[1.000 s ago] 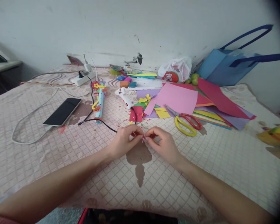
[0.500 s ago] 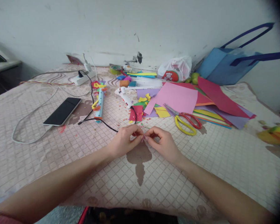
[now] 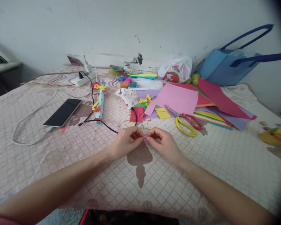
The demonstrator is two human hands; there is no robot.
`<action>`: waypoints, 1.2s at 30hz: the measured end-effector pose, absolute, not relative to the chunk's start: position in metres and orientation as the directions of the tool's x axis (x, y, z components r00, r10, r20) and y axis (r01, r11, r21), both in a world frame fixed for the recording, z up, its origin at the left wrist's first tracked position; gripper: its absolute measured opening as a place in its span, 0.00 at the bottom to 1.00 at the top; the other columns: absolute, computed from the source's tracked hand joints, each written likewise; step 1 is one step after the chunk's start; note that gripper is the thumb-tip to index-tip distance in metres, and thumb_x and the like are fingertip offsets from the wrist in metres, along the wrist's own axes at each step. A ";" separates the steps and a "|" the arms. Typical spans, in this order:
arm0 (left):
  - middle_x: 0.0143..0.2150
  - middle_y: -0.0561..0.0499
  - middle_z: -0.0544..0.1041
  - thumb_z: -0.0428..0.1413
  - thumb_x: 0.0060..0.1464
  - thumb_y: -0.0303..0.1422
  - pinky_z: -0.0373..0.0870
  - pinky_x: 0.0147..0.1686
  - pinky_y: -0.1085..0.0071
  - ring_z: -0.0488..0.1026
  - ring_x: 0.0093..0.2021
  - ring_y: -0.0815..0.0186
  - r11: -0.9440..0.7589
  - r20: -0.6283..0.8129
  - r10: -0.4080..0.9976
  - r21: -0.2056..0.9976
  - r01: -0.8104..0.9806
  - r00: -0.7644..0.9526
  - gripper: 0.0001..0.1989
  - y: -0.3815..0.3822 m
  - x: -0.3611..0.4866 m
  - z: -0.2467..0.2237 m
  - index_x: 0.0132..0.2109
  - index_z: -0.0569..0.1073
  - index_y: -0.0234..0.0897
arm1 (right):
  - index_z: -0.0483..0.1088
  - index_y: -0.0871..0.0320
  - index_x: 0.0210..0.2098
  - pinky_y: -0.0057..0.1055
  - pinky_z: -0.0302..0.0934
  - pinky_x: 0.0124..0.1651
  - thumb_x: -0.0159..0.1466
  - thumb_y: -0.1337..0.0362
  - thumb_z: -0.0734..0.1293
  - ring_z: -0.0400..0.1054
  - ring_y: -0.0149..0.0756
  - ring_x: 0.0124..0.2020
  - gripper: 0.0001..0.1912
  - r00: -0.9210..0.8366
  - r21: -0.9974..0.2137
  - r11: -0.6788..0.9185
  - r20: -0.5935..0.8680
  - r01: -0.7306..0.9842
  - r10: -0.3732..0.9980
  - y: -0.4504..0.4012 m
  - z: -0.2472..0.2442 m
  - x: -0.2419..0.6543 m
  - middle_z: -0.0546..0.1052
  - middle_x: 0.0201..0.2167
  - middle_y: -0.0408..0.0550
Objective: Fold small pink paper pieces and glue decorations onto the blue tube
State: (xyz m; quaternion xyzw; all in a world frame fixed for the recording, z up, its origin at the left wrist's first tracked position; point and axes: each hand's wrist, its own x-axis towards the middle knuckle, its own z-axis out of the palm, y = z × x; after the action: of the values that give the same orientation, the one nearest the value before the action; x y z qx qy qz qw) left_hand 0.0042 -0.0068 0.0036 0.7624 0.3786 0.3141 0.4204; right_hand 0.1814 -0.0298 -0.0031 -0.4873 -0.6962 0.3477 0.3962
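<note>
Between the fingertips of both hands is a tiny piece of pink paper (image 3: pixel 144 137), mostly covered by the fingers. My left hand (image 3: pixel 127 142) pinches it from the left, thumb against forefinger. From the right, my right hand (image 3: pixel 162 143) pinches it the same way, the fingertips of the two hands almost meeting. Just beyond them lie a red paper square (image 3: pixel 136 114) and small paper scraps. A white glue gun (image 3: pixel 126 99) rests behind that square. Scissors (image 3: pixel 186 125) with yellow and red handles lie to the right, blades on the paper.
Coloured paper sheets (image 3: pixel 175 98) spread at the back right, before a blue bag (image 3: pixel 227 67). To the left are a phone (image 3: pixel 62 112) on its cable, a decorated light-blue strip (image 3: pixel 100 104) and a power strip (image 3: pixel 84 79). A yellow bowl (image 3: pixel 273 137) stands far right.
Both hands stay in nearly the same place. The pink paper has shifted slightly between the fingertips, and less of it hangs below them.
</note>
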 end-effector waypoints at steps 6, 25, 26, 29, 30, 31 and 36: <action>0.31 0.49 0.75 0.54 0.52 0.32 0.68 0.34 0.72 0.70 0.32 0.68 -0.244 0.077 0.867 0.927 0.285 0.492 0.06 -0.006 0.006 0.003 0.33 0.73 0.33 | 0.68 0.59 0.30 0.26 0.61 0.31 0.60 0.68 0.63 0.66 0.30 0.28 0.03 -0.244 -0.886 0.245 0.156 0.394 0.957 -0.029 -0.002 0.183 0.72 0.26 0.42; 0.27 0.51 0.72 0.54 0.52 0.38 0.62 0.26 0.77 0.67 0.27 0.72 -0.136 -0.048 0.846 0.944 0.301 0.531 0.13 0.001 0.002 0.002 0.32 0.73 0.30 | 0.65 0.58 0.27 0.25 0.53 0.27 0.61 0.63 0.62 0.58 0.28 0.25 0.08 -0.324 -0.933 0.134 0.020 0.334 0.946 -0.028 -0.006 0.184 0.66 0.23 0.40; 0.26 0.52 0.71 0.54 0.52 0.38 0.61 0.25 0.78 0.65 0.26 0.73 -0.133 -0.049 0.848 0.944 0.302 0.528 0.13 0.001 0.002 0.001 0.31 0.72 0.30 | 0.65 0.58 0.27 0.26 0.53 0.27 0.61 0.63 0.62 0.58 0.28 0.24 0.08 -0.327 -0.935 0.128 0.013 0.332 0.945 -0.028 -0.006 0.184 0.66 0.23 0.40; 0.23 0.54 0.67 0.53 0.52 0.37 0.57 0.22 0.79 0.62 0.24 0.74 -0.128 -0.050 0.850 0.946 0.298 0.524 0.13 0.001 0.003 0.000 0.27 0.70 0.31 | 0.65 0.59 0.27 0.26 0.55 0.28 0.61 0.62 0.62 0.60 0.28 0.25 0.09 -0.349 -0.953 0.094 -0.014 0.289 0.937 -0.028 -0.005 0.185 0.67 0.23 0.41; 0.22 0.55 0.66 0.53 0.53 0.37 0.57 0.22 0.79 0.61 0.24 0.74 -0.126 -0.050 0.850 0.948 0.293 0.525 0.13 0.001 0.002 0.000 0.27 0.69 0.31 | 0.65 0.59 0.28 0.26 0.55 0.28 0.63 0.60 0.61 0.60 0.28 0.25 0.10 -0.359 -0.961 0.074 -0.028 0.267 0.933 -0.028 -0.004 0.185 0.68 0.23 0.41; 0.22 0.55 0.66 0.52 0.53 0.37 0.57 0.22 0.79 0.61 0.23 0.74 -0.124 -0.048 0.849 0.950 0.286 0.526 0.13 0.001 0.002 -0.001 0.27 0.69 0.31 | 0.66 0.59 0.28 0.26 0.55 0.28 0.64 0.59 0.59 0.61 0.28 0.24 0.12 -0.369 -0.968 0.052 -0.043 0.246 0.928 -0.027 -0.003 0.186 0.68 0.23 0.42; 0.23 0.54 0.66 0.52 0.53 0.38 0.58 0.23 0.78 0.62 0.24 0.74 -0.138 -0.050 0.849 0.939 0.314 0.526 0.13 -0.001 0.002 -0.002 0.28 0.69 0.31 | 0.65 0.59 0.26 0.26 0.54 0.27 0.62 0.57 0.61 0.60 0.28 0.24 0.13 -0.379 -0.976 0.009 -0.076 0.216 0.922 -0.027 0.002 0.185 0.68 0.22 0.42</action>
State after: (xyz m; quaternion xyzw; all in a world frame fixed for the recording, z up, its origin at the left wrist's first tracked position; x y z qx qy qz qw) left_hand 0.0019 -0.0006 -0.0023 0.7076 0.4108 0.2616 0.5120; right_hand 0.1851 -0.0267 0.0016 -0.4512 -0.6307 0.5403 0.3266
